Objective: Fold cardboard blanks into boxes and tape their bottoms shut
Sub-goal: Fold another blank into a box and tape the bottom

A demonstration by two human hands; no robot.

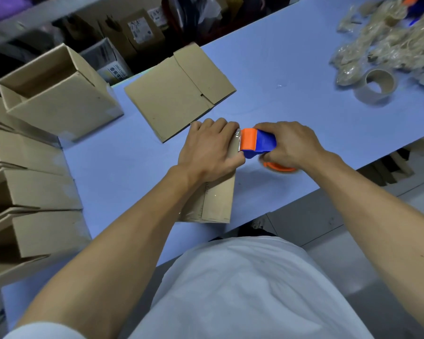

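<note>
A folded cardboard box lies bottom-up on the blue table, with clear tape along its seam. My left hand presses down on the box's far end, fingers curled over its edge. My right hand grips a blue and orange tape dispenser, whose orange head sits at the box's far right edge beside my left fingers. A flat cardboard blank lies just beyond my hands.
A finished open box stands at the far left, with several folded boxes stacked along the left edge. A spare tape roll and a pile of clear bags sit at the far right. Shelves with cartons stand behind the table.
</note>
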